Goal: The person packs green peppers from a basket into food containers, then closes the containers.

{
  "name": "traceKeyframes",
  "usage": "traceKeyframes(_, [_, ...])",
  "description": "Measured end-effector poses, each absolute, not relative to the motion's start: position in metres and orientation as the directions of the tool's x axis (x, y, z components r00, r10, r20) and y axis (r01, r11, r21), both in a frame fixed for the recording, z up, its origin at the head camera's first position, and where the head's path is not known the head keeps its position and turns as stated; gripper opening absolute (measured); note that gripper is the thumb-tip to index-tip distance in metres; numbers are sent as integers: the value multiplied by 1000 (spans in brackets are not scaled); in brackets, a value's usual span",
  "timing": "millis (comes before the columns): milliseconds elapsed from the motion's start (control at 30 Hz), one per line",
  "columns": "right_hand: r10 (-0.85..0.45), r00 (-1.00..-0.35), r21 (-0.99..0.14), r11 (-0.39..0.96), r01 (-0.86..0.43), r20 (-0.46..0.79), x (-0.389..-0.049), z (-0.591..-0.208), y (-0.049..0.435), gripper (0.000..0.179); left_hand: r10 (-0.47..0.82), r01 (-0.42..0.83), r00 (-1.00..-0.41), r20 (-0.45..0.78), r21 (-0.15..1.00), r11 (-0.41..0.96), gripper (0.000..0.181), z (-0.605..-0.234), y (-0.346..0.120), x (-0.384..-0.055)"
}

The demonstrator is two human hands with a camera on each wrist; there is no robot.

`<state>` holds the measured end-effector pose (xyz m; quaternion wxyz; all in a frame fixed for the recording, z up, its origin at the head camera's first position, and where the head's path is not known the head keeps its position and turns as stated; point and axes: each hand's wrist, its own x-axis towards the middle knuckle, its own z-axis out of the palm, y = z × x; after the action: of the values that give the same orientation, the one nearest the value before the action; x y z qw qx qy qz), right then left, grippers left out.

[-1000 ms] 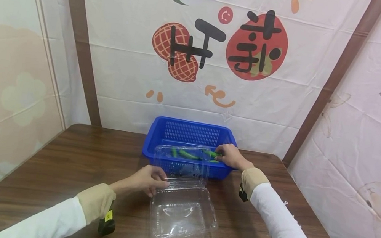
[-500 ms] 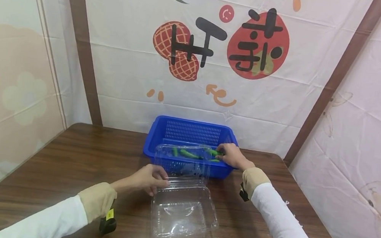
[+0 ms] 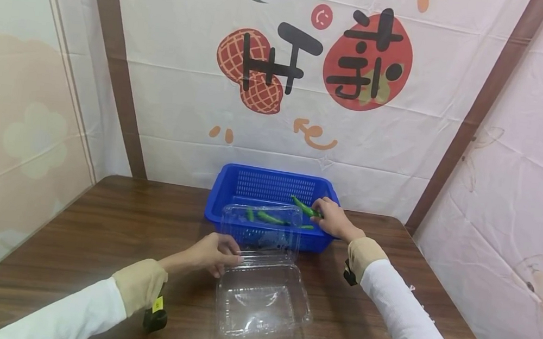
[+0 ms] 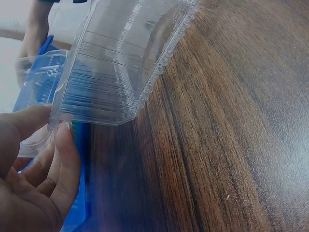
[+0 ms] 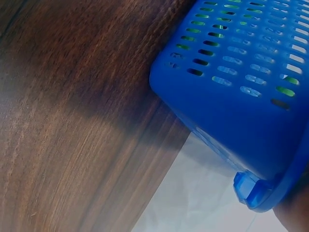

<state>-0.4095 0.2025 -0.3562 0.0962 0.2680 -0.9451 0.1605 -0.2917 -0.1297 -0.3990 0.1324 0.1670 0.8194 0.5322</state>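
As the head view opens, the right hand (image 3: 332, 219) pinches a green pepper (image 3: 303, 206) by its near end, in or just above the blue basket (image 3: 274, 187) towards the tabletop (image 3: 139, 222)'s far edge. Its free end points left and away, long axis slanting from near right to far left. It looks light, firm, perhaps slippery; mid-body should be a surer hold. Left wrist now: thumb and fingers of the left hand (image 4: 38, 183) pinch the clear box (image 4: 106, 63) near its hinge, the plastic seemingly thin and flexible. Right wrist: slotted basket wall; finger state, cannot tell.
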Motion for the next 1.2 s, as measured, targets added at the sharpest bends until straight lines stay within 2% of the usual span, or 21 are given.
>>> traceKeyframes(233, [-448,-845,-289,801,-525,293,-406,-356,205,22,414,133,-909,-41,914,383,29,-401,-131,-294])
traceKeyframes(933, [-467,-751,-287,723,-628,468,-393,-352,214,20,414,127,-909,-46,916,379,29,-402,-131,-294])
traceKeyframes(1200, [-493,-709,-248,704,-666,504,-382,-344,217,22,414,123,-909,-50,917,380,29,-400,-132,-293])
